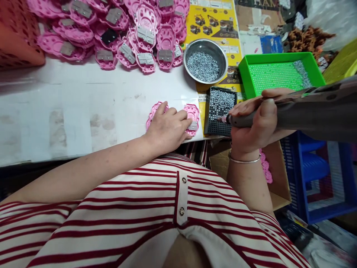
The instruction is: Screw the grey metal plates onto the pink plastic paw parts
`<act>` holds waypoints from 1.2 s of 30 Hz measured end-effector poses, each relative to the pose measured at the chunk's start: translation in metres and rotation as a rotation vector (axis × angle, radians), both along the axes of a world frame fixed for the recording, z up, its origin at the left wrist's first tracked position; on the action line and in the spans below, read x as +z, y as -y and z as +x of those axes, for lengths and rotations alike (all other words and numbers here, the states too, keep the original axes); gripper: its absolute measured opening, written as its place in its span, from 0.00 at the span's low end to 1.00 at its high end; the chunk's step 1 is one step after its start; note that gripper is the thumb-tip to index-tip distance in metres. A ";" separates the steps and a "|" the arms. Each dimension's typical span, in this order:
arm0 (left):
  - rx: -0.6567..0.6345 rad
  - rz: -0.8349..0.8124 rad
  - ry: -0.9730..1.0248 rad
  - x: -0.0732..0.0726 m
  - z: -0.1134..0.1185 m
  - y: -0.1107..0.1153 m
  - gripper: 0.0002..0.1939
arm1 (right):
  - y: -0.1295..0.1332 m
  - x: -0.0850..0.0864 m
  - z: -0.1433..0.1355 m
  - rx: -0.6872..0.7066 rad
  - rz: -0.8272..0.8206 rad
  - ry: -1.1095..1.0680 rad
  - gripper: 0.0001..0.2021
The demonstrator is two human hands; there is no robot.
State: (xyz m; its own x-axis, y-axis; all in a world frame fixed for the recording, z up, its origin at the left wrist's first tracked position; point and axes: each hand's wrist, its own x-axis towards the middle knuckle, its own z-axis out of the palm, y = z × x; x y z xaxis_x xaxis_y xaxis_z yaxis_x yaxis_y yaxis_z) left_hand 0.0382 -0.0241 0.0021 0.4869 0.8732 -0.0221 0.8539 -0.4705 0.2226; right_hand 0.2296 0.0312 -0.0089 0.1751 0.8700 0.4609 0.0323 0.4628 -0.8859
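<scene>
My left hand (pixel 168 128) rests palm down on the white tabletop, bent over two small pink plastic casings. Its thumb and index finger hold the lower left side of the right casing (pixel 192 111), which carries a grey metal plate. Partly covered by the outer fingers is the left casing (pixel 152 113). In my right hand (pixel 255 128) is a grey electric screwdriver (pixel 304 111), fingers wrapped around its body. The screwdriver's tip points left and down into a black perforated screw tray (pixel 217 128), where small silver screws (pixel 221 97) lie and stand in the holes.
Pink casings (pixel 145 33) with metal plates are heaped at the back, beside a red basket (pixel 19 33). A steel bowl of screws (pixel 205 63) and a green tray (pixel 281 57) stand behind the black tray. Blue crates (pixel 320 178) and a cardboard box (pixel 279 178) sit lower right.
</scene>
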 end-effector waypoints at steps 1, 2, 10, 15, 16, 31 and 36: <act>-0.002 0.002 0.000 0.000 0.000 0.000 0.15 | -0.001 0.000 -0.002 -0.091 0.106 -0.033 0.16; -0.003 0.004 -0.001 0.000 0.000 0.000 0.15 | -0.002 0.000 -0.005 -0.153 0.195 -0.063 0.13; -0.002 0.001 0.000 0.000 -0.001 0.000 0.15 | 0.000 0.001 -0.008 -0.151 0.191 -0.001 0.13; 0.001 -0.011 0.016 -0.001 -0.001 0.001 0.15 | -0.003 0.000 -0.008 -0.157 0.248 -0.019 0.13; 0.002 -0.016 0.022 -0.001 -0.001 0.001 0.16 | -0.003 0.002 -0.008 -0.159 0.258 -0.030 0.12; 0.134 -0.065 0.156 -0.006 0.000 -0.001 0.42 | 0.028 0.027 -0.045 0.240 0.260 -0.154 0.08; 0.149 -0.072 0.165 -0.004 0.001 -0.001 0.42 | 0.027 0.010 -0.047 0.314 0.140 -0.107 0.11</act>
State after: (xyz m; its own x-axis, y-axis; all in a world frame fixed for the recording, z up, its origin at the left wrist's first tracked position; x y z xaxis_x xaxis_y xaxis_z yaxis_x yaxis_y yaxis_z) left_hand 0.0390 -0.0227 -0.0022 0.3547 0.9348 -0.0173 0.8619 -0.3197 0.3935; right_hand 0.1829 0.0044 0.0009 -0.0368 0.8186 0.5731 -0.2203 0.5528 -0.8037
